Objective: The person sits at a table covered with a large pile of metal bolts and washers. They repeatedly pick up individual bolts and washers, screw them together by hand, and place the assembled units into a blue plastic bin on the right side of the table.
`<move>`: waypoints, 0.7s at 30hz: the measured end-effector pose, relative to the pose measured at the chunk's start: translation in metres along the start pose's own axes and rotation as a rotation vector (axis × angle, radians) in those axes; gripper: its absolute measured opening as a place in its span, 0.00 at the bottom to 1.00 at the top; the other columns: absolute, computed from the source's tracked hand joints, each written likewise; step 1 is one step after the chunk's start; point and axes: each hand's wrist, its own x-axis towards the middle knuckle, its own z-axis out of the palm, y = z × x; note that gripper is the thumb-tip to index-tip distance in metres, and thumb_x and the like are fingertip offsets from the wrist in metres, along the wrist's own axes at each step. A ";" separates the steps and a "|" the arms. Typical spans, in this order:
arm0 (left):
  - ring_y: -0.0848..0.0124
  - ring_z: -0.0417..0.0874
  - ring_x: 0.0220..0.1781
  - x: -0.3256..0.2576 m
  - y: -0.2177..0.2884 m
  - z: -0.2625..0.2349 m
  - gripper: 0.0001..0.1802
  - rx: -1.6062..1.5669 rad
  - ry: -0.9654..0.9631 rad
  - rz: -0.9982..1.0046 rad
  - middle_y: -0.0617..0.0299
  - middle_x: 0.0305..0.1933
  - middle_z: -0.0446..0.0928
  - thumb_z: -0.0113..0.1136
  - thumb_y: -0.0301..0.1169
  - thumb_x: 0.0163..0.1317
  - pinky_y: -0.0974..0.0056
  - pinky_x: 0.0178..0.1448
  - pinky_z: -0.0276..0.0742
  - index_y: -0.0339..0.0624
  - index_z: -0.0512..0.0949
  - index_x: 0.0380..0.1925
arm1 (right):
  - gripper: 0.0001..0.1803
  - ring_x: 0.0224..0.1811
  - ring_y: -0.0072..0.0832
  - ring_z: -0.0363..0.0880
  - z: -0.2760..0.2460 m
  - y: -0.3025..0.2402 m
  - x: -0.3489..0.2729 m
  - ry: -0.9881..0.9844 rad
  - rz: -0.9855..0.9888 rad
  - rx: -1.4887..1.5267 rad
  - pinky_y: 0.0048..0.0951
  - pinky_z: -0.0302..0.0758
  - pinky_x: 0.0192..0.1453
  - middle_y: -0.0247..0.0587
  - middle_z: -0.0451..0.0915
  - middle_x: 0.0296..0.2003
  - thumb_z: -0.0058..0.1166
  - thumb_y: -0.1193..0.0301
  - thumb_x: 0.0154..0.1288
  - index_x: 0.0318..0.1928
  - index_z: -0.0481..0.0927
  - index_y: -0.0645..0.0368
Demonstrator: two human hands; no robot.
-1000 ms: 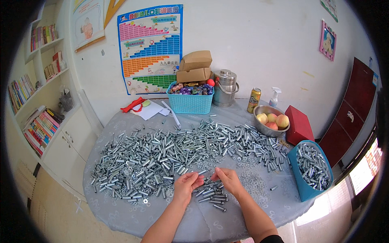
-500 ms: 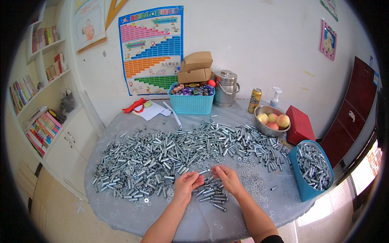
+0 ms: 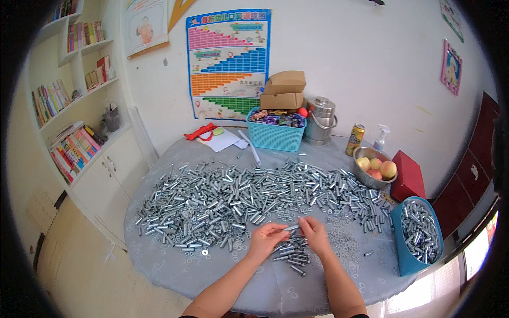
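Note:
My left hand (image 3: 266, 241) pinches one end of a silver metal bolt (image 3: 291, 228), which lies almost level. At its other end my right hand (image 3: 315, 236) is closed, fingertips and thumb together on it. The fingers cover both ends, so small parts there are hidden. Just below the hands, a small group of assembled bolts (image 3: 298, 258) rests on the grey tablecloth (image 3: 233, 281). Beyond my hands spreads a wide heap of loose metal sleeves and bolts (image 3: 238, 193). Many small washers (image 3: 343, 246) are scattered to the right of my right hand.
A blue bin (image 3: 405, 259) filled with metal sleeves stands at the right edge. Behind it are a red box (image 3: 409, 177), a steel bowl (image 3: 366, 177) of peaches, a can (image 3: 355, 139) and a spray bottle (image 3: 380, 139). A turquoise basket (image 3: 275, 137) and a metal canister (image 3: 319, 122) stand at the back.
The whole view has shifted, so the scene sits further right. My right fingers have come onto the bolt's end, and the bolt now spans both hands.

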 end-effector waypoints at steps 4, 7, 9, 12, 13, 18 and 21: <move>0.73 0.79 0.33 -0.005 0.000 0.003 0.08 0.486 0.000 0.247 0.59 0.34 0.79 0.61 0.23 0.53 0.73 0.38 0.74 0.35 0.78 0.34 | 0.21 0.18 0.16 0.62 0.000 0.003 0.000 0.036 0.043 -0.169 0.23 0.59 0.22 0.29 0.67 0.14 0.46 0.60 0.65 0.19 0.70 0.62; 0.70 0.79 0.32 -0.007 0.006 0.007 0.08 0.641 -0.018 0.390 0.57 0.32 0.78 0.63 0.26 0.50 0.70 0.38 0.75 0.37 0.79 0.32 | 0.23 0.17 0.28 0.69 -0.006 0.018 0.003 0.093 0.016 -0.382 0.32 0.64 0.24 0.41 0.71 0.13 0.46 0.56 0.62 0.20 0.74 0.64; 0.69 0.79 0.30 -0.006 0.009 0.007 0.09 0.747 -0.025 0.474 0.56 0.31 0.78 0.64 0.27 0.49 0.70 0.37 0.74 0.37 0.79 0.31 | 0.25 0.16 0.27 0.68 -0.008 0.018 0.002 0.125 -0.008 -0.545 0.32 0.64 0.23 0.40 0.71 0.12 0.45 0.56 0.62 0.17 0.74 0.63; 0.64 0.77 0.30 -0.005 0.011 0.004 0.09 0.778 0.135 0.453 0.58 0.27 0.76 0.64 0.32 0.49 0.66 0.34 0.73 0.39 0.79 0.29 | 0.26 0.20 0.41 0.75 -0.007 0.020 0.000 0.052 -0.189 -0.852 0.39 0.69 0.27 0.48 0.74 0.15 0.45 0.52 0.60 0.18 0.78 0.61; 0.62 0.77 0.31 -0.005 0.010 0.001 0.09 0.774 0.200 0.418 0.58 0.27 0.76 0.63 0.33 0.50 0.64 0.34 0.72 0.40 0.79 0.28 | 0.25 0.21 0.43 0.75 -0.006 0.015 0.000 0.022 -0.155 -0.887 0.40 0.70 0.28 0.49 0.75 0.17 0.45 0.51 0.59 0.20 0.79 0.59; 0.59 0.74 0.35 0.004 0.035 -0.025 0.07 1.237 0.406 0.339 0.55 0.27 0.76 0.63 0.30 0.46 0.58 0.37 0.71 0.39 0.78 0.24 | 0.22 0.23 0.46 0.76 -0.012 0.006 -0.001 0.082 -0.185 -0.916 0.42 0.71 0.28 0.49 0.76 0.18 0.48 0.53 0.59 0.20 0.79 0.57; 0.57 0.73 0.37 0.013 0.041 -0.042 0.09 1.475 0.383 0.254 0.53 0.28 0.76 0.64 0.30 0.43 0.57 0.39 0.70 0.38 0.77 0.23 | 0.21 0.22 0.45 0.75 -0.012 0.008 0.001 0.139 -0.224 -0.832 0.39 0.71 0.28 0.48 0.76 0.18 0.50 0.55 0.58 0.20 0.79 0.58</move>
